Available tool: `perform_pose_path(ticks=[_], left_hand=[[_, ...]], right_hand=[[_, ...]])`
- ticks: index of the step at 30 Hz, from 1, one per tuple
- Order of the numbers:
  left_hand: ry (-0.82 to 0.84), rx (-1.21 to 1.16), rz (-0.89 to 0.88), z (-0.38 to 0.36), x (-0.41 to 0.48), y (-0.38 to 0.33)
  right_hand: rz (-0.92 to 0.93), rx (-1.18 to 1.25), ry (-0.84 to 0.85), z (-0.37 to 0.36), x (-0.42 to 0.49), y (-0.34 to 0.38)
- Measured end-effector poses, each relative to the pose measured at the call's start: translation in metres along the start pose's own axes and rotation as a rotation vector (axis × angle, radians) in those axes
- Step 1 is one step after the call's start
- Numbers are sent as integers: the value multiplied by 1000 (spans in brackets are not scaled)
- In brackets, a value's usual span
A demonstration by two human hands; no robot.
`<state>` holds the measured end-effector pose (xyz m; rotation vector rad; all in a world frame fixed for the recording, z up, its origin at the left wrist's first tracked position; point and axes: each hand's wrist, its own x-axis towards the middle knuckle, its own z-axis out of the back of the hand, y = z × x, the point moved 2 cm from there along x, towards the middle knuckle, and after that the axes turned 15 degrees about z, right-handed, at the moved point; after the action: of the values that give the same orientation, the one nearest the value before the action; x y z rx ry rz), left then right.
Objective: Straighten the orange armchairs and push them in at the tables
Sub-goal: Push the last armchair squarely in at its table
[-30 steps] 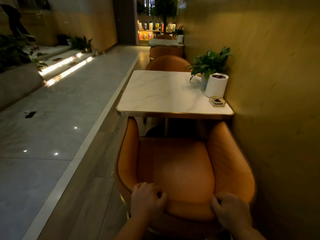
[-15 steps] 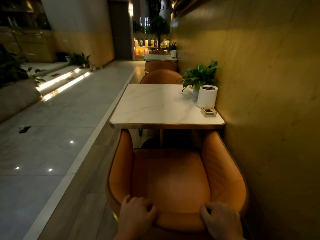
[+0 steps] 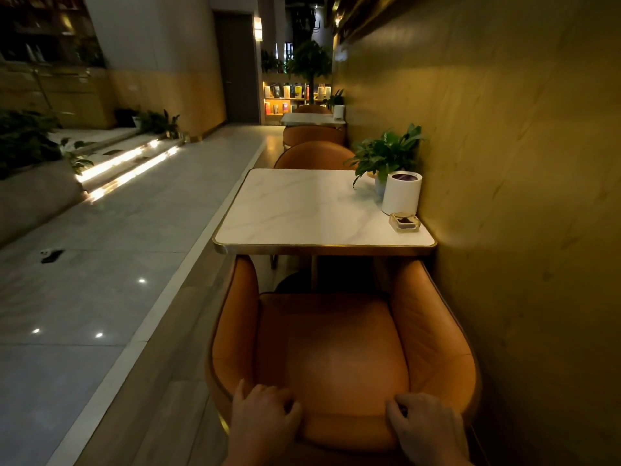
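Note:
An orange armchair (image 3: 332,344) faces a white marble table (image 3: 302,213) with a gold rim, set against the wall on the right. The tips of its arms sit just under the table's near edge. My left hand (image 3: 262,415) grips the top of the chair's backrest on the left, fingers curled over it. On the right of the same backrest my right hand (image 3: 423,422) grips it the same way. Across the table stands a second orange armchair (image 3: 314,156). A third armchair (image 3: 312,134) and another table (image 3: 312,119) lie farther down the wall.
On the table by the wall stand a potted plant (image 3: 386,156), a white cylinder (image 3: 401,193) and a small square ashtray (image 3: 404,223). The yellow wall (image 3: 504,230) runs close along the chair's right side. A wide tiled walkway (image 3: 100,264) and lit steps (image 3: 127,166) lie to the left.
The view has tilted up, so chair, table and hands sit lower in the frame. Both hands keep their grip on the backrest. The chair's arms stay at the table's edge.

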<state>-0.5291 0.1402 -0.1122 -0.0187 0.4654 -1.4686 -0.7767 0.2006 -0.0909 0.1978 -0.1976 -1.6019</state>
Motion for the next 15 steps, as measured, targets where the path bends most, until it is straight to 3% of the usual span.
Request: perform_pose_path(ticks=[8,15], left_hand=[[-10,-1,22,0,10,-3],[34,20,10,3,6,-12]], right_hand=[[39,-2,-48,-5,12,-10],[29,22,54,1,18,-12]])
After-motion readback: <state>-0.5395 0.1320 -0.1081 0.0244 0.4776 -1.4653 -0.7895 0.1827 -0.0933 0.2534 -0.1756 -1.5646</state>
